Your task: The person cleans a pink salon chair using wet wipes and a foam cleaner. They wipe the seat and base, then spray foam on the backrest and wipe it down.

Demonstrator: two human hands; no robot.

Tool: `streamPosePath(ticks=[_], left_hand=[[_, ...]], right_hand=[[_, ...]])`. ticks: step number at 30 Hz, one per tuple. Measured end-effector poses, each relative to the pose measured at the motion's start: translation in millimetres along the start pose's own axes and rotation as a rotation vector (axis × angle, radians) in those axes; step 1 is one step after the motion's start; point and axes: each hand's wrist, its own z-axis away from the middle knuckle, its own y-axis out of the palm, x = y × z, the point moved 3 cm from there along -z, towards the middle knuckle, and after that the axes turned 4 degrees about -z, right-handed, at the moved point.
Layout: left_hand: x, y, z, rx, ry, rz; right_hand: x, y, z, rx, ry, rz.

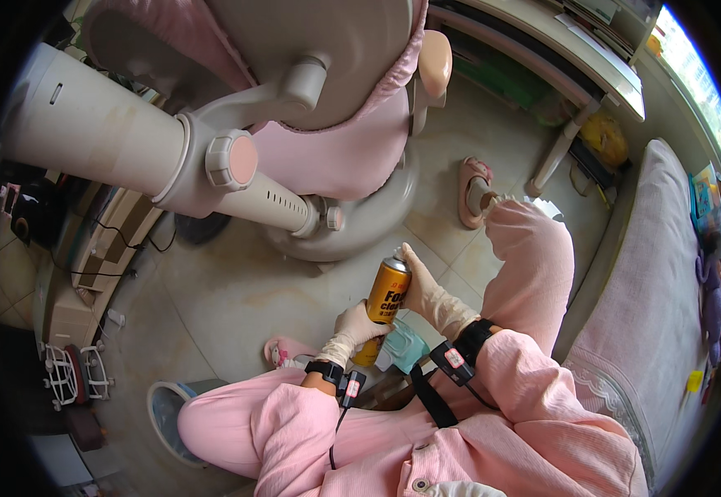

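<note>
A yellow aerosol can of foam cleaner (389, 292) is tilted in front of me, its nozzle end away from my body. My left hand (358, 326), in a pale glove, is closed around the lower part of the can. My right hand (421, 279), gloved as well, is at the can's top with a finger at the nozzle and the rest of the hand along its side. Just beyond the can stands a grey chair with a pink seat cover (335, 152) and a round base (360, 230). Below the can lies a teal and white plastic pack (405, 348), partly hidden.
A thick grey column with a pink-centred knob (231, 159) reaches in from the left. A waste bin (165, 422) is beside my left knee. To the right is a bed with a grey cover (633, 298); a desk (559, 37) stands at the upper right.
</note>
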Motion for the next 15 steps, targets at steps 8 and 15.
streamPosePath(ticks=[8,15], left_hand=[[4,-21,-39,0.006,-0.010,-0.007],[13,-18,-54,0.109,-0.005,0.081]], right_hand=[[18,14,-41,-0.023,-0.013,-0.183],[17,8,-60,-0.024,0.032,-0.245]])
